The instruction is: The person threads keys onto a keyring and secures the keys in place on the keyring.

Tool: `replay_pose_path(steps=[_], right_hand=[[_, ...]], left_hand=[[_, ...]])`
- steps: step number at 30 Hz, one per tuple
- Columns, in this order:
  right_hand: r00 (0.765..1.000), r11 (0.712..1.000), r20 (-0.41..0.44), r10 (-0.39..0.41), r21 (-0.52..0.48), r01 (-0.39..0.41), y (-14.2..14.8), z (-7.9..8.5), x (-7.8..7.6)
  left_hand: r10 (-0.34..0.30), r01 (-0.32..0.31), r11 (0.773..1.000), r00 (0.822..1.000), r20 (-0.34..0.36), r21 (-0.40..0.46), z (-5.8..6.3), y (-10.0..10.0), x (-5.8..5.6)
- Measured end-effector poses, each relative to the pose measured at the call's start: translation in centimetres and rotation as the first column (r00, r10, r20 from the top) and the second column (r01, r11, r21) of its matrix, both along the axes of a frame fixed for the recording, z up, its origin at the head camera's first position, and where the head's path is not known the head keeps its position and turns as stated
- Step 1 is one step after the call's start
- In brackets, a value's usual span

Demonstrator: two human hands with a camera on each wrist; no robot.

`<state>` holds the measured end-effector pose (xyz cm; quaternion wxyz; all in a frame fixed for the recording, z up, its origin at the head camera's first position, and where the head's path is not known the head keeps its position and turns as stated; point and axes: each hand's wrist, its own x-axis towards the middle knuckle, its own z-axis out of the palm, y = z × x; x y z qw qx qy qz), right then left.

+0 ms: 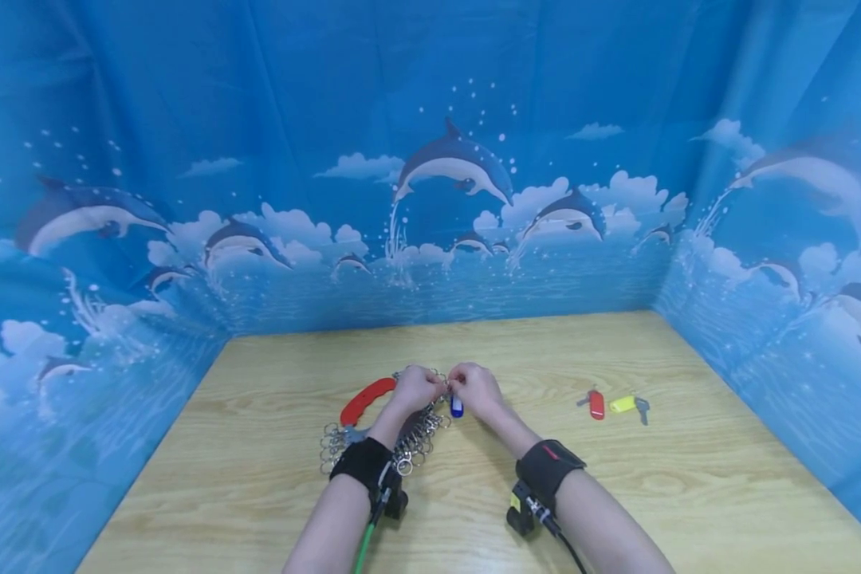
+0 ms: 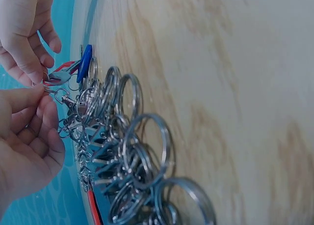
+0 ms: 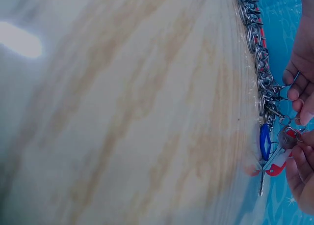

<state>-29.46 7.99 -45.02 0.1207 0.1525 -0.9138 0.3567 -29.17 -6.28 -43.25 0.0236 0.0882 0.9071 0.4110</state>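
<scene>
Above the table my two hands meet at the far right end of a large key holder, which has a red handle (image 1: 367,400) and many metal rings (image 1: 418,437). My left hand (image 1: 418,389) pinches a small metal ring (image 2: 50,91) at that end between thumb and finger. Opposite it, my right hand (image 1: 476,389) pinches the ring of a key (image 3: 286,139) with a red tag (image 3: 277,170). A blue key tag (image 1: 457,406) hangs just below the fingertips, beside the rings. How the two pinched rings join is hidden by the fingers.
To the right on the wooden table (image 1: 545,494) lie a red key tag (image 1: 597,405) with its key and a yellow key tag (image 1: 623,404) with another key (image 1: 642,410). A blue dolphin-print curtain (image 1: 430,263) stands along the table's back and sides.
</scene>
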Motion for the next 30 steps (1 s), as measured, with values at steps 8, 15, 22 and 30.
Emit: replay_pose_path(steps=[8,15,22,30], right_hand=[[1.000,0.999,-0.015,0.027,0.030,-0.026,-0.10,0.10,0.41],[0.997,0.998,-0.058,0.045,0.054,-0.041,-0.10,-0.03,0.62],[0.998,0.998,-0.037,0.046,0.055,-0.044,-0.06,0.12,0.77],[0.995,0.996,-0.072,0.069,0.069,-0.064,-0.02,0.11,0.78]], left_hand=[[0.046,-0.046,0.999,0.999,0.017,-0.018,0.19,0.02,-0.07],[0.057,-0.057,0.998,0.998,0.024,-0.030,0.18,0.03,0.03],[0.066,-0.065,0.998,0.998,0.019,-0.016,-0.05,0.07,-0.02],[0.076,-0.077,0.997,0.997,0.004,0.016,-0.14,0.06,-0.04]])
